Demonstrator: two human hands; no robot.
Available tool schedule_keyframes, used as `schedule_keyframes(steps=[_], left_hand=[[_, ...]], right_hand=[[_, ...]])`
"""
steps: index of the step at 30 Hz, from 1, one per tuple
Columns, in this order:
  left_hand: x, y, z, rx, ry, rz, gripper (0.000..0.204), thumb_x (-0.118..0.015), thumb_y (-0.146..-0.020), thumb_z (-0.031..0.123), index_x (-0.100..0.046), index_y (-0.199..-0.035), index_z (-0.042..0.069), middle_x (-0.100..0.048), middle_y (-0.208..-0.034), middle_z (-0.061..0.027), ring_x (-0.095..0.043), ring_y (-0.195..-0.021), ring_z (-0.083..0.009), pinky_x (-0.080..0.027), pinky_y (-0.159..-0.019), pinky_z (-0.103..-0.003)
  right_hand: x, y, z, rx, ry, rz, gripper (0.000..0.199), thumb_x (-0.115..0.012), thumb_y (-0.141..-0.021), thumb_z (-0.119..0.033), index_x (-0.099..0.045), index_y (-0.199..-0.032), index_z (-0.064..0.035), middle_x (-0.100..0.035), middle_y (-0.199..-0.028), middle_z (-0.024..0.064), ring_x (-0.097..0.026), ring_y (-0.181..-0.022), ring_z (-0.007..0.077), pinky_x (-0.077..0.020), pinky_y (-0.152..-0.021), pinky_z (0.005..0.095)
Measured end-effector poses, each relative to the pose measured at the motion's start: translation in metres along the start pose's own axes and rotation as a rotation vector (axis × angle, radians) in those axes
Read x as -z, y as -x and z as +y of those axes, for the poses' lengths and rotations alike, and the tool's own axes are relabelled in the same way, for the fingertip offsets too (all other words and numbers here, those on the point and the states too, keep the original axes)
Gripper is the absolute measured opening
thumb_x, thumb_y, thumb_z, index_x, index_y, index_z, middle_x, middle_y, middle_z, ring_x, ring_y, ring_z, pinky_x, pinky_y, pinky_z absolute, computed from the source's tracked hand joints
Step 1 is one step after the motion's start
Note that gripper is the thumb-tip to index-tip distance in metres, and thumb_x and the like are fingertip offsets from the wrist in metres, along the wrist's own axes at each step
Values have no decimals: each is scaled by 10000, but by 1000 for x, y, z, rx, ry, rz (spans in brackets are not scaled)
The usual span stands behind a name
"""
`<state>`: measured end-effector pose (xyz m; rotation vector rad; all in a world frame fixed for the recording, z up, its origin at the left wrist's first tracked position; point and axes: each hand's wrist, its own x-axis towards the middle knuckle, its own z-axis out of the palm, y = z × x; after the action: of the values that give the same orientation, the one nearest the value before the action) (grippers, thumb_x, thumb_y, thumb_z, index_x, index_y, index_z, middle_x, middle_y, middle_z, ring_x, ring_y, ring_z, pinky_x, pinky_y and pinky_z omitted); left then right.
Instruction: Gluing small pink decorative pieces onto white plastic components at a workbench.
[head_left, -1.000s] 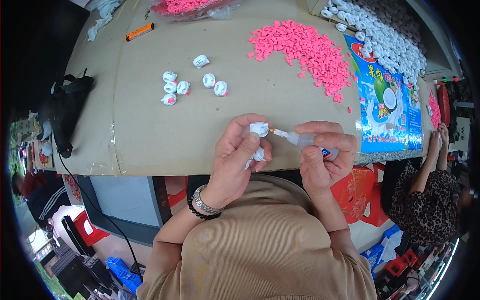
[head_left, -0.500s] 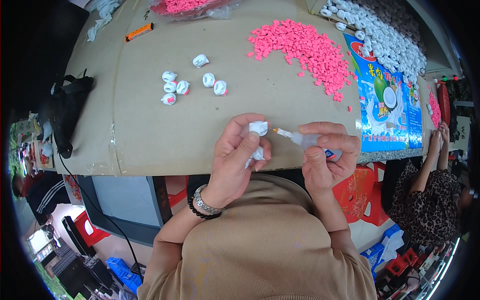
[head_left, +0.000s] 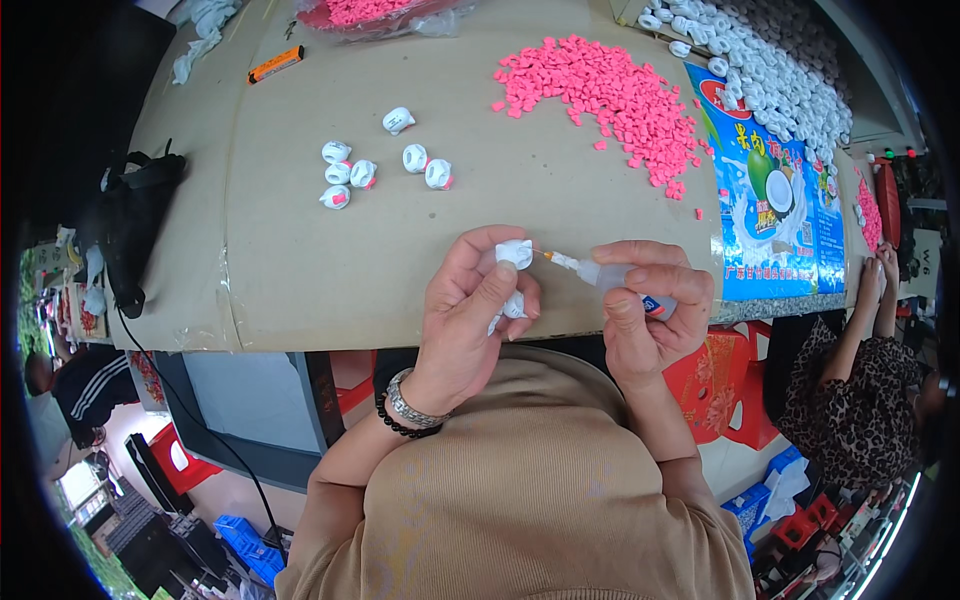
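Between the thumb and forefinger of my left hand point(head_left: 470, 300) is a small white plastic piece point(head_left: 515, 253); a second white piece point(head_left: 513, 305) is tucked lower in the same fingers. My right hand point(head_left: 655, 310) grips a clear squeeze bottle point(head_left: 612, 277) lying nearly level, its thin needle tip pointing left at the upper white piece. Whether the tip touches it is too fine to tell. Farther off on the table, several white pieces with pink parts point(head_left: 337, 172) stand in loose groups. Many small pink pieces point(head_left: 610, 95) lie heaped beyond my right hand.
A heap of white pieces point(head_left: 760, 60) fills the far right corner beside a blue printed sheet point(head_left: 765, 200). A red bowl of pink pieces point(head_left: 385, 20) stands at the back. An orange box cutter point(head_left: 276, 65) and a black bag point(head_left: 140, 220) lie left. Another person's hands point(head_left: 882, 270) are at far right.
Both hands keep nearly the same pose and grip. The bottle has shifted very slightly left, along with a small movement of the whole view.
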<state>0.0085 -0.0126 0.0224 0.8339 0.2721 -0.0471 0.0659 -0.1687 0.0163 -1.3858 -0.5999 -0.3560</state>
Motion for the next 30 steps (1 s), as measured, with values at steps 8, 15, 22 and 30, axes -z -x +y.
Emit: schedule_keyframes(steps=[8,15,22,30], left_hand=[[0,0,-1,-18,0,6,267,-531,-962,176,-465,-1187,48,-573,-1076,-68,-556,-719,-110,-382,-503,-222],[-2,0,-1,-29,-7,8,262,-535,-960,181,-467,-1180,56,-580,-1070,-66,-556,-719,-110,-381,-505,-222],[-2,0,-2,-23,3,10,273,-535,-960,185,-469,-1189,52,-579,-1072,-60,-554,-719,-112,-379,-506,-222],[-1,0,-1,-11,3,-2,265,-526,-965,182,-476,-1187,46,-578,-1090,-54,-547,-709,-111,-376,-506,-226]], right_hand=[[-1,-2,-2,27,2,3,239,-711,-817,-62,-522,-958,-23,-664,-920,185,-625,-791,195,-491,-657,267],[0,-1,0,33,22,-13,237,-711,-818,-67,-525,-958,-21,-665,-922,184,-621,-770,191,-485,-634,258],[0,-2,-3,31,-4,3,244,-713,-815,-67,-521,-959,-23,-662,-934,190,-629,-774,198,-491,-639,264],[-3,-2,-2,18,23,-23,247,-711,-821,-77,-516,-962,-24,-666,-919,181,-633,-791,200,-496,-647,267]])
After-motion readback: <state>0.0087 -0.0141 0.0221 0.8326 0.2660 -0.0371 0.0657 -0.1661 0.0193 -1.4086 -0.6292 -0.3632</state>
